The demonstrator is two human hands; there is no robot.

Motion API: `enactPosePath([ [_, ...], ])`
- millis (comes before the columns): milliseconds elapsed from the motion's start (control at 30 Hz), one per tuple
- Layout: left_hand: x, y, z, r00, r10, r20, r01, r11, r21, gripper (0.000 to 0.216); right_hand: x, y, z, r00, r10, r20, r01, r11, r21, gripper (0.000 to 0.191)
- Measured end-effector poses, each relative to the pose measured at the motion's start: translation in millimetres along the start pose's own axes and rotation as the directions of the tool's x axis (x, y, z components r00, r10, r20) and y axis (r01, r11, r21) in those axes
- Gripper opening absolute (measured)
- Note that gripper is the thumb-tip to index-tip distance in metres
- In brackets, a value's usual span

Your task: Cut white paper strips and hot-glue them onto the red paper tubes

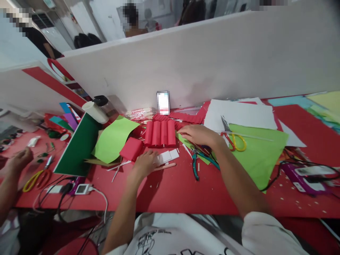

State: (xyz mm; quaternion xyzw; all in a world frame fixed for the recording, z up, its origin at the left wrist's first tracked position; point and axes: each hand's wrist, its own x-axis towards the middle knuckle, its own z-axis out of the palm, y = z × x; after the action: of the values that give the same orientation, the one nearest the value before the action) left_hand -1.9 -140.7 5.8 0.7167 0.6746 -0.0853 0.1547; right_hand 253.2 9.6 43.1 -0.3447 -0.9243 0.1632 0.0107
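My left hand (pixel 145 163) rests on the red table with fingers curled around a small folded white paper piece (pixel 167 156), just below a red folded paper block (pixel 131 148). My right hand (pixel 198 135) lies palm down, fingers stretched left, touching the table beside a row of red paper tubes (pixel 160 133). A thin wooden stick (pixel 165 166) lies under the white piece.
Teal-handled pliers (pixel 196 166) and red-and-yellow scissors (pixel 233 139) lie by my right forearm on green paper (pixel 255 156). White sheets (pixel 239 115), a green board (pixel 77 148), a bottle (pixel 94 110), cables and a purple device (pixel 302 175) surround. Another person's hand (pixel 18 159) is at left.
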Motion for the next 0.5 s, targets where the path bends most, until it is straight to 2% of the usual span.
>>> enactPosePath([
  [167, -7, -8, 9, 0.99, 0.057, -0.129, -0.069, 0.993, -0.096, 0.034, -12, 2, -11, 0.996, 0.027, 0.091, -0.03, 0.999, 0.042, 0.048],
  [233, -7, -14, 15, 0.981, 0.093, -0.172, -0.118, 0.983, -0.144, 0.024, -13, 1, -15, 0.993, 0.031, 0.116, -0.038, 0.997, 0.063, 0.05],
  [433, -10, -30, 17, 0.983, -0.021, -0.185, -0.04, 0.946, -0.322, 0.015, -16, 4, -27, 0.995, 0.027, 0.091, -0.038, 0.992, 0.124, 0.051],
  [500, -14, -33, 11, 0.98, -0.008, -0.197, -0.076, 0.906, -0.416, 0.011, -16, 7, -28, 0.995, 0.023, 0.099, -0.035, 0.991, 0.129, 0.051],
])
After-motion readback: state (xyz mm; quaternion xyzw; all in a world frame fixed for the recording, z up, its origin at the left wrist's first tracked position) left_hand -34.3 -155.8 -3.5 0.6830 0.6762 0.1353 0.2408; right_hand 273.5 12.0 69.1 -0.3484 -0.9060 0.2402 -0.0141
